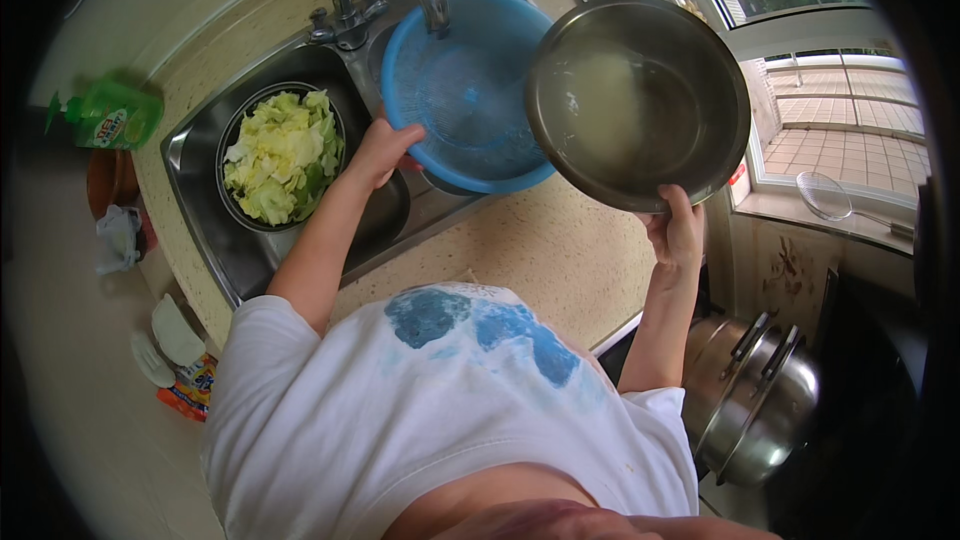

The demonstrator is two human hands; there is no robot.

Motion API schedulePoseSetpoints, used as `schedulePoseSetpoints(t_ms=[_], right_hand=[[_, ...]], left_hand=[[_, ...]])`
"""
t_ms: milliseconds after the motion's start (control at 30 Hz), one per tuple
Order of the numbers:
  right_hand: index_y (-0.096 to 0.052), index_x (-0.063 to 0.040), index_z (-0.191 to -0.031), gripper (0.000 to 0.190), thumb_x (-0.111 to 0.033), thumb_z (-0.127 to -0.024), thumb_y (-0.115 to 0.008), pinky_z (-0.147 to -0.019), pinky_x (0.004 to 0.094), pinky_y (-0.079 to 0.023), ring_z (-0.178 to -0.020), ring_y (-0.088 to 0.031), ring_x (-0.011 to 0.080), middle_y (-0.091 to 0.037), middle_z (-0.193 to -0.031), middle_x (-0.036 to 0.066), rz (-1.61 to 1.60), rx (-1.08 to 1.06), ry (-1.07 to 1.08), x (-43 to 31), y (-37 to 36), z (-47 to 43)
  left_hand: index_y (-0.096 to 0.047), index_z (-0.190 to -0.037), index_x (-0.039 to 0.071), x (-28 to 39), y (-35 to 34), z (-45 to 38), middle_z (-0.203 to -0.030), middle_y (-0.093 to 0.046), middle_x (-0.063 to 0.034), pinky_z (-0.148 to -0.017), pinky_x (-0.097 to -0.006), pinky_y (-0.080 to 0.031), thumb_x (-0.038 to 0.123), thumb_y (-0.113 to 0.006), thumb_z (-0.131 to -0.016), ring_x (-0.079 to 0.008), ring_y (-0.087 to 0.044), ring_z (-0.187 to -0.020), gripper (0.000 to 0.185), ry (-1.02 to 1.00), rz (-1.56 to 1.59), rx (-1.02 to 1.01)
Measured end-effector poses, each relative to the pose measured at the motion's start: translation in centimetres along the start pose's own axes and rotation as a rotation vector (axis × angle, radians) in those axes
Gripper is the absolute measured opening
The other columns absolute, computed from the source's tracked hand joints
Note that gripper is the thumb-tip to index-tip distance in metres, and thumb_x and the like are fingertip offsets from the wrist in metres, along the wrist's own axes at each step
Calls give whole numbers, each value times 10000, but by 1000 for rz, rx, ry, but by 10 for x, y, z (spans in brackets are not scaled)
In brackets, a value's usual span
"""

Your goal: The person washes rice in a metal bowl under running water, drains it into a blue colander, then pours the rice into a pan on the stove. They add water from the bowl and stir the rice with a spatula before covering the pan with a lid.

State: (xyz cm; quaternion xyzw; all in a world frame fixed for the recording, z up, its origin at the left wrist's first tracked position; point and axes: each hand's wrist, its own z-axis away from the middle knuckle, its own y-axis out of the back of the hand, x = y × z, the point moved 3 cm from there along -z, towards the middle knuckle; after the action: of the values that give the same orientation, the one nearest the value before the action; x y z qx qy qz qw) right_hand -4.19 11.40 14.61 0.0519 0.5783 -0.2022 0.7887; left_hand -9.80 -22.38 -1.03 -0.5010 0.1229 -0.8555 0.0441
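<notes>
My left hand grips the near-left rim of a blue plastic colander, which sits under the faucet spout over the right sink basin. Nothing but a wet sheen shows inside the colander. With my right hand I hold a metal basin by its near rim, thumb on the inside. Its left edge overlaps the colander's right side, and its interior faces me. A cloudy pale patch lies within it; whether that is liquid or reflection I cannot tell. Left of my left hand, torn lettuce leaves fill a round metal bowl in the left sink basin.
A chrome faucet rises behind the sink. A green pump bottle stands at the far left. Stacked steel pots are at the lower right. On the windowsill lies a wire strainer. Speckled countertop borders the sink.
</notes>
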Motion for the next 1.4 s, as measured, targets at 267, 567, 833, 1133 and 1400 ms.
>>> schedulePoseSetpoints(t_ms=[267,567,833,1133,1400], right_hand=[[-447,149,-1026,263,44,-786,-439,-662,399,-599,-767,-648,314,-591,-918,215,-6,38,16,2,6,2],[-467,143,-1046,277,22,-797,-452,-690,393,-596,-809,-645,318,-591,-987,213,16,12,19,7,12,1],[-465,122,-1011,230,38,-797,-450,-673,419,-593,-776,-645,304,-593,-918,195,-7,35,28,7,11,3],[-489,97,-1059,276,25,-793,-465,-678,393,-594,-809,-649,292,-601,-975,185,52,46,89,10,13,0],[-511,53,-1072,288,26,-788,-473,-668,385,-591,-815,-646,273,-602,-979,153,72,73,90,14,11,-8]], left_hand=[[-508,-1060,8,0,1,2,-822,-611,-67,-429,-232,-471,128,-584,-790,-139,-603,-602,305,0,21,-3],[-518,-1038,11,0,2,1,-800,-611,-61,-421,-231,-470,128,-575,-786,-136,-601,-592,284,3,10,-18],[-514,-1047,-4,0,2,1,-801,-609,-68,-424,-234,-476,100,-553,-769,-139,-599,-588,300,9,9,-15],[-502,-1077,13,2,2,2,-822,-607,-64,-430,-238,-475,123,-574,-773,-139,-600,-602,331,-1,12,-6],[-473,-1127,28,1,1,2,-863,-608,-68,-424,-233,-476,144,-595,-785,-137,-607,-621,382,-10,10,0]])
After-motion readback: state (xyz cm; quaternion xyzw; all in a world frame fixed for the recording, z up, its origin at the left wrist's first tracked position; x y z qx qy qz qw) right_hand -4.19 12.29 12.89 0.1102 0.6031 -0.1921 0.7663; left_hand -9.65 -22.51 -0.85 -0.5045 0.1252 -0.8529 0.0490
